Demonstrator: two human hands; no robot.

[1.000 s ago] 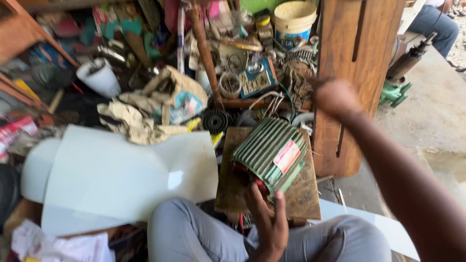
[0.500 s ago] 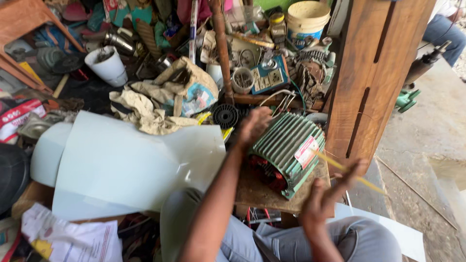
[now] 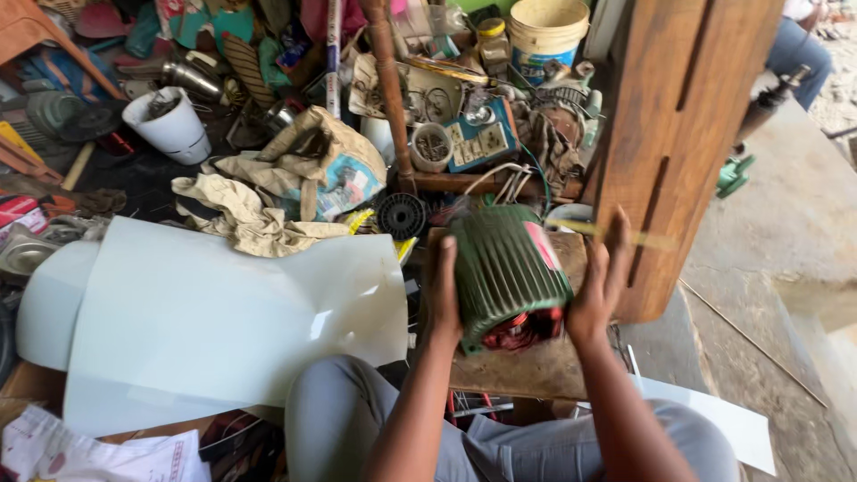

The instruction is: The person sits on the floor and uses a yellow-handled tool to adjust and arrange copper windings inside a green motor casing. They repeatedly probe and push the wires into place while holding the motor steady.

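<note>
A green ribbed motor housing point(image 3: 505, 264) with red copper windings at its near end rests on a wooden board point(image 3: 522, 366) in front of my knees. My left hand point(image 3: 444, 290) presses flat against its left side. My right hand point(image 3: 600, 284) holds its right side, fingers spread upward. A thin yellow strip point(image 3: 616, 235) blurs across above the right hand. The housing's open end points toward me.
A large pale sheet point(image 3: 214, 321) lies curled to the left. Behind are a crumpled sack point(image 3: 308, 165), a white bucket point(image 3: 170, 129), a yellow-white pail point(image 3: 544, 31) and mixed scrap. A wooden post point(image 3: 683, 134) stands right. Another person's leg point(image 3: 799, 49) shows at top right.
The left hand moved from above the motor onto its left side and the right hand closed onto its right side. The motor turned from lying slanted to pointing its open end at me.
</note>
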